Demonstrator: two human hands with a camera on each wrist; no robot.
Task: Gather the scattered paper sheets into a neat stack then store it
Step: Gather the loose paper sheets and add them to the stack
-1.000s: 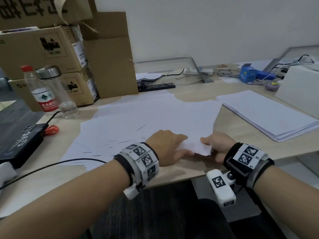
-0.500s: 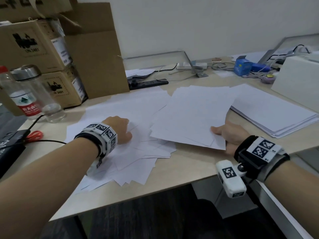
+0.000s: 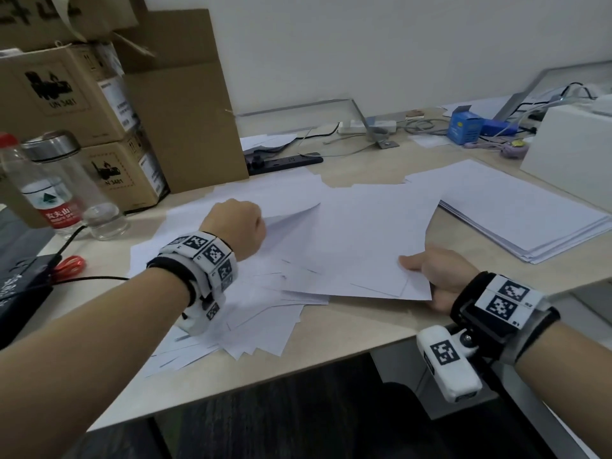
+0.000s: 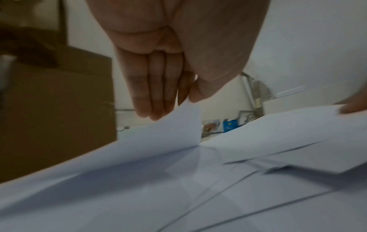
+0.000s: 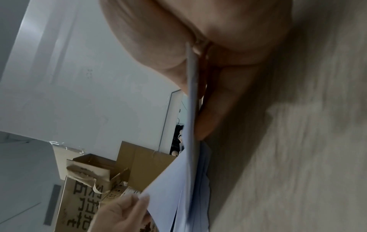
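Nearest, at the tabletop (image 3: 347, 329) front edge: right hand (image 3: 437, 276) closed in a pinch on the near corner of a gathered bundle of sheets (image 3: 364, 233), thumb on top, fingers (image 5: 222, 100) beneath, as confirmed in the right wrist view. Bundle lying low over the tabletop, fanned unevenly.

To the left, loose sheets (image 3: 251, 313) scattered and overlapping across the tabletop, some reaching towards the front edge.

Further in: left hand (image 3: 236, 226) closed in a pinch on the far left corner of a sheet of the bundle, thumb against fingers (image 4: 152, 87), corner lifted and curled upward in the left wrist view. Whether this grip holds one sheet or several: cannot tell.

To the right, well apart from the bundle's held corner: a squared stack of paper (image 3: 516, 210) lying flat.

At left: plastic bottle (image 3: 49, 197) and glass flask (image 3: 76, 183) standing upright, red scissors (image 3: 68, 263) beside a black cable.

Farthest: cardboard boxes (image 3: 82, 104), a black power strip (image 3: 284, 160), a blue carton (image 3: 463, 125), a white wall.
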